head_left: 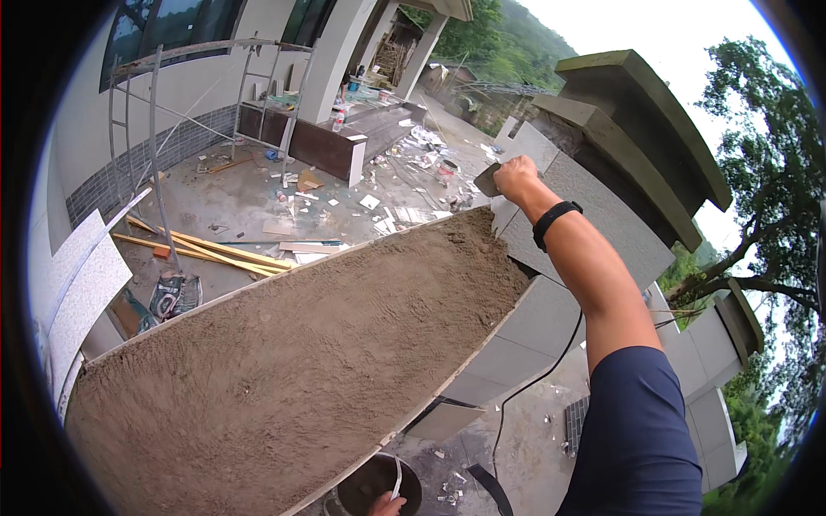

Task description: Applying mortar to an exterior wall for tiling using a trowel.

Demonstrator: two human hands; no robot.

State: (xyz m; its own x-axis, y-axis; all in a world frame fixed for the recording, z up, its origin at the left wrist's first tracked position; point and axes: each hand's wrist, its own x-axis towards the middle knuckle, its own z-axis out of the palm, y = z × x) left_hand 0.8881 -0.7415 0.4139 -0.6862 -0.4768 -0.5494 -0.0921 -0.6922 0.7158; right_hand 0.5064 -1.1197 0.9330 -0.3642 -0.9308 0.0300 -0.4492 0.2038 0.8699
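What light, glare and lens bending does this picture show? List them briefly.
Head view: soft, even daylight with only faint shadows; the sky is blown out white; the mortar bed is sharp, its straight edges bowed by the fisheye; black corners ring the frame; the right hand is crisp, the left hand cut off.

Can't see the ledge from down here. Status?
Right hand grips trowel at mortar bed's far end. Left hand on bucket below. Nothing on the mortar.

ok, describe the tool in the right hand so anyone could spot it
Start at the big mortar-covered wall top running diagonally across the view. At its far upper end the right hand, a black wristband behind it, grips a trowel. It is the only flat grey blade there, jutting left of the fist.
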